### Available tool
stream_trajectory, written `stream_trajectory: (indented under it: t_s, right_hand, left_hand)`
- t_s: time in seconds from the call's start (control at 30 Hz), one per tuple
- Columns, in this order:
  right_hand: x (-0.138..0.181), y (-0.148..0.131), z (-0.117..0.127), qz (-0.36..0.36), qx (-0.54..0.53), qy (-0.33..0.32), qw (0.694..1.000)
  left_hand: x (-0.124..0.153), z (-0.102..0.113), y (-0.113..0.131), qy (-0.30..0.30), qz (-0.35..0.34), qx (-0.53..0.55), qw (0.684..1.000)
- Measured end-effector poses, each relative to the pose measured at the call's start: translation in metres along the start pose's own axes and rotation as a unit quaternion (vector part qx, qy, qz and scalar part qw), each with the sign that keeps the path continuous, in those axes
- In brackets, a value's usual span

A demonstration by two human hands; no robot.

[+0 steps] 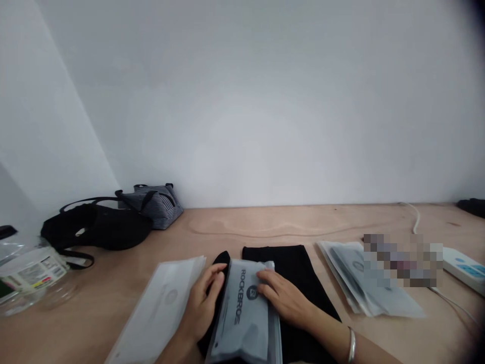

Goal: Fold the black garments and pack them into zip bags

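A frosted plastic pouch (242, 323) printed ROCKBROS lies in front of me, with folded grey-looking contents inside. My right hand (284, 298) rests on its right side, fingertips loosely bent against the plastic near the round logo. At the pouch's left edge, my left hand (200, 303) touches a strip of black fabric (223, 259), its thumb and fingers a little apart. Black cloth (295, 263) is spread flat beneath the pouch and my right wrist. Another frosted pouch (157, 303), looking flat, lies left of my left hand.
Stacked frosted pouches (359, 283) with dark contents lie at the right, beside a blurred-out patch. A white power strip (464, 268) with cables is farther right. At the left stand a clear plastic jar (34, 273), a black cap-like item (102, 225) and a striped bag (162, 207).
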State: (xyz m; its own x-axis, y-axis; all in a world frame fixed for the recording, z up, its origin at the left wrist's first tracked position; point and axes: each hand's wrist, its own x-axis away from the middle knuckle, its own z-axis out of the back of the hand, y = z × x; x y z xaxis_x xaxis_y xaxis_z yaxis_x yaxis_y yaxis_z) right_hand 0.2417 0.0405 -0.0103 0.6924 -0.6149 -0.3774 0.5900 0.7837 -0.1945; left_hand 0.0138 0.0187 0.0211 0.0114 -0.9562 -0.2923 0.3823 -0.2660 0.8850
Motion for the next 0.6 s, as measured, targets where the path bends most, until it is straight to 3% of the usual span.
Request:
stream_trajectory:
  t_s: [0.07, 0.17, 0.27, 0.37, 0.47, 0.53, 0.6]
  right_hand:
    - [0.004, 0.004, -0.004, -0.028, -0.004, -0.005, 1.000]
    - [0.012, 0.016, -0.007, -0.158, 0.006, -0.023, 0.987]
    - [0.020, 0.025, -0.011, -0.256, 0.011, -0.065, 0.965]
    - [0.024, 0.030, -0.010, -0.266, -0.026, -0.071, 0.961]
    - [0.018, 0.034, -0.005, -0.282, -0.114, 0.018, 0.952]
    - [0.008, 0.036, -0.002, -0.330, -0.201, 0.074, 0.919]
    - [-0.004, 0.039, -0.004, -0.388, -0.270, 0.083, 0.877]
  left_hand:
    - [0.001, -0.007, 0.008, -0.075, -0.044, -0.097, 0.991]
    - [0.003, -0.025, 0.016, -0.172, -0.120, -0.221, 0.952]
    - [0.006, -0.044, 0.016, -0.237, -0.142, -0.314, 0.908]
    - [0.010, -0.054, 0.011, -0.250, -0.134, -0.367, 0.886]
    - [0.013, -0.056, 0.007, -0.240, -0.127, -0.384, 0.882]
    - [0.014, -0.056, 0.005, -0.238, -0.123, -0.388, 0.882]
    - [0.014, -0.056, 0.004, -0.238, -0.124, -0.390, 0.881]
